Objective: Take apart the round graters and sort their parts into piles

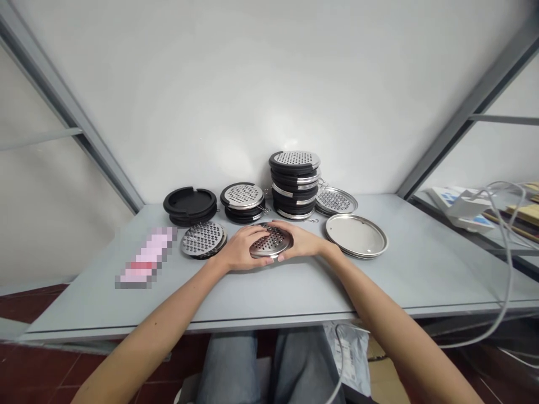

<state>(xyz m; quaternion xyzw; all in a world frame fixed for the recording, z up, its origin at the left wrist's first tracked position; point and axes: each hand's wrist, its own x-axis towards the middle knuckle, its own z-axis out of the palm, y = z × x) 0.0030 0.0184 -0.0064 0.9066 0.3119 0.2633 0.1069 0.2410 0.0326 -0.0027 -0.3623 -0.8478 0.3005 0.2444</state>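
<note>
A round perforated metal disc [270,241] lies on the grey table [295,286] between my two hands. My left hand [240,247] curls round its left edge, and my right hand [301,240] grips its right edge. Just left of my left hand sits a small stack of perforated metal discs [202,238]. Behind the hands stands a tall stack of black-rimmed assembled discs [295,185], with a shorter stack [243,202] to its left.
A pile of black rubber rings [189,205] rests at the back left. Plain metal lids [356,235] lie right of my right hand, with a perforated disc [336,201] behind them. A blurred pink item [147,257] lies at left. White cables [505,269] hang at right.
</note>
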